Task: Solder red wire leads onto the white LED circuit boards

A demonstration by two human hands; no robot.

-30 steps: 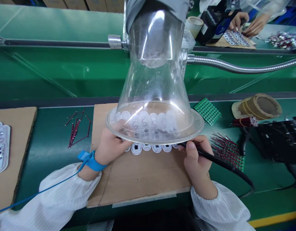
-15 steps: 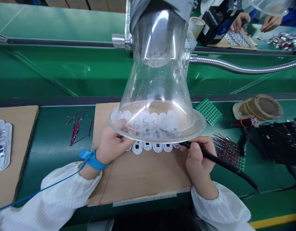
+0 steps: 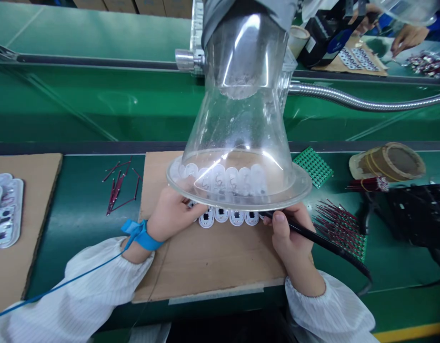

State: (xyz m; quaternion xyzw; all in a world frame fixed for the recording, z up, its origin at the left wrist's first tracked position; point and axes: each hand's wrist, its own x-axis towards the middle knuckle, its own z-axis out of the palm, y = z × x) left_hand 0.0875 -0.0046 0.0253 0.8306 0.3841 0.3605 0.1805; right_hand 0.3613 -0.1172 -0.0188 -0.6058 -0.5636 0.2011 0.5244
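Observation:
A clear funnel-shaped fume hood (image 3: 241, 138) hangs over a brown cardboard sheet (image 3: 213, 262). Under its rim lies a strip of small white round circuit boards (image 3: 229, 215). My left hand (image 3: 173, 209) rests at the strip's left end, fingers curled and reaching under the hood rim; what they pinch is hidden. A blue wrist strap (image 3: 139, 236) with a blue cord is on that wrist. My right hand (image 3: 291, 233) is closed round a black soldering iron (image 3: 320, 243), its tip pointing left under the hood toward the strip's right end.
Loose red wires (image 3: 118, 188) lie left of the cardboard. A green perforated board (image 3: 313, 166), a bundle of red wires (image 3: 337, 224), tape rolls (image 3: 387, 162) and black tools (image 3: 416, 209) sit at the right. White modules (image 3: 4, 212) lie far left. Another person's hands (image 3: 405, 35) work across the belt.
The view has shifted slightly, so everything sits a little further right. My hands keep their places at the strip; the iron's tip stays under the hood rim.

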